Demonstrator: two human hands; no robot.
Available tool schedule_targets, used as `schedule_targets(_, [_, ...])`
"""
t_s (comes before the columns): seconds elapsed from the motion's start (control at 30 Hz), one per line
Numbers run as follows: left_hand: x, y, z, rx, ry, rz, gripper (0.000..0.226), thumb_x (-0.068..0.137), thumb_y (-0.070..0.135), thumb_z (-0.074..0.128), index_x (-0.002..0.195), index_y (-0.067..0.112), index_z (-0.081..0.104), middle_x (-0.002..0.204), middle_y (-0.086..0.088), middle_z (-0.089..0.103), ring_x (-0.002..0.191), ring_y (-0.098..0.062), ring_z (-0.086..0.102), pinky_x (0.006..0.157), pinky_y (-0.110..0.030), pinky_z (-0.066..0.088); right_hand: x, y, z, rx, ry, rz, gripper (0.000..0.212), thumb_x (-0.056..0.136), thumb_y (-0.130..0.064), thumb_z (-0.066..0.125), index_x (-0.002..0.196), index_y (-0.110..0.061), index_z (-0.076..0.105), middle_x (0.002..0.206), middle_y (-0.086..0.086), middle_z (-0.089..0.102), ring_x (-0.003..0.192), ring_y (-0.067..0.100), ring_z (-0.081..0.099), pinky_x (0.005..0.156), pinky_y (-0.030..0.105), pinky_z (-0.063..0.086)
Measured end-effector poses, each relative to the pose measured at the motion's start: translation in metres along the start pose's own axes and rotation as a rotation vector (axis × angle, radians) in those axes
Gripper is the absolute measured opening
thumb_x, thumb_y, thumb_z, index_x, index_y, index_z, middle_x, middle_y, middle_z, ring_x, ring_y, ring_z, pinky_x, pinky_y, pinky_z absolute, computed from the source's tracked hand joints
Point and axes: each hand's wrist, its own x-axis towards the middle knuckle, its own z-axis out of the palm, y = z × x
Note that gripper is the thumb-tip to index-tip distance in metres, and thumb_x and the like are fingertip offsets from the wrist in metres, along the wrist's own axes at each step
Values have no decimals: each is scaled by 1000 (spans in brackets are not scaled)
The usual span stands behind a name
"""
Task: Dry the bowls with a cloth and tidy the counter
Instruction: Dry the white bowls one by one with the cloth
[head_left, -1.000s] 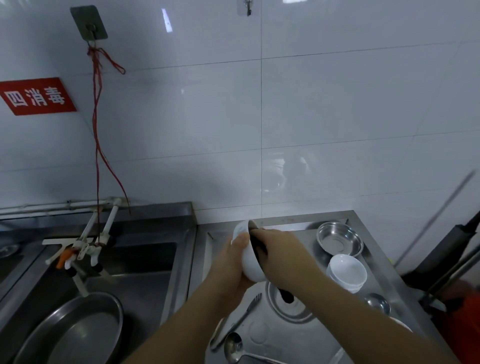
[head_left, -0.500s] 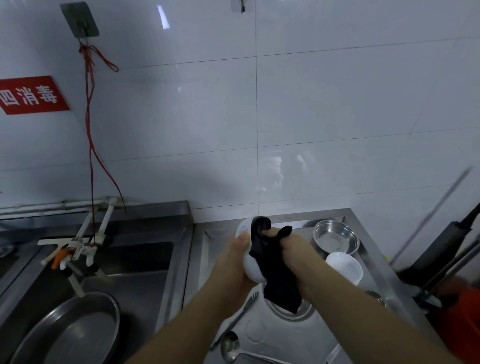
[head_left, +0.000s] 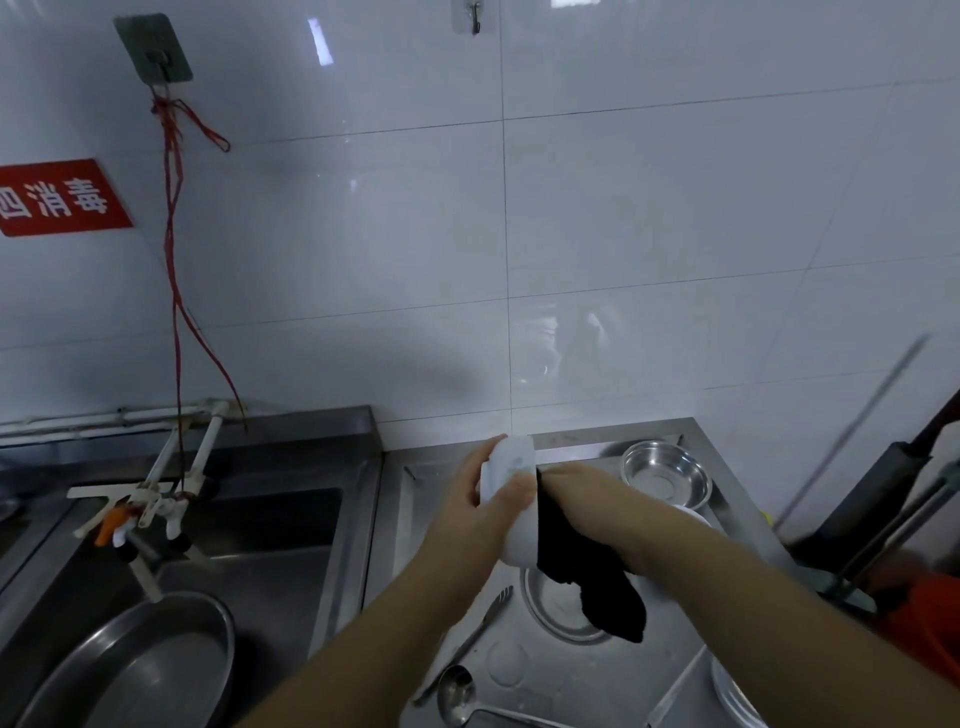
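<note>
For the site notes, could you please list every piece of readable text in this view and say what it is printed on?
"四消毒": white characters on the red sign stuck to the white wall tiles at upper left; its left edge is cut off by the frame, so more may precede.
No other text shows: the bowls, utensils, sink and wall hooks carry no readable marking.

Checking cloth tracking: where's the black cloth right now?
In the head view, the black cloth sits centre-right, gripped by the right hand against the white bowl that the left hand holds, its tail hanging over the steel counter.
</note>
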Motion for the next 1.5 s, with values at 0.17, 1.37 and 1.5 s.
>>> schedule_targets(0.17, [-7, 1, -5, 76, -112, 54, 59, 76, 52, 76, 133, 52, 58, 121, 11, 70, 110, -18, 73, 81, -34, 65, -3, 23, 4, 650, 22, 113, 42, 99, -34, 56, 86, -6, 84, 86, 18, 77, 69, 32, 76, 56, 36, 60])
schedule_targets(1.37, [2, 9, -21, -323, 117, -297, 29, 100, 16, 66, 129, 14, 70, 120, -20, 75, 95, -33, 74, 70, -39, 62, -11, 37, 26, 531, 526, -299, 24, 85, -59, 73, 105, -45, 73, 102, -1, 79, 90, 22, 78, 80, 46, 65])
schedule_targets(1.5, [-3, 14, -6, -303, -37, -262, 25, 105, 18, 57, 124, 16, 74, 122, -23, 74, 105, -38, 72, 80, -42, 62, -20, 27, 35, -158, 446, -728, 34, 92, -48, 63, 126, -47, 63, 123, -22, 68, 120, 4, 63, 101, 22, 50])
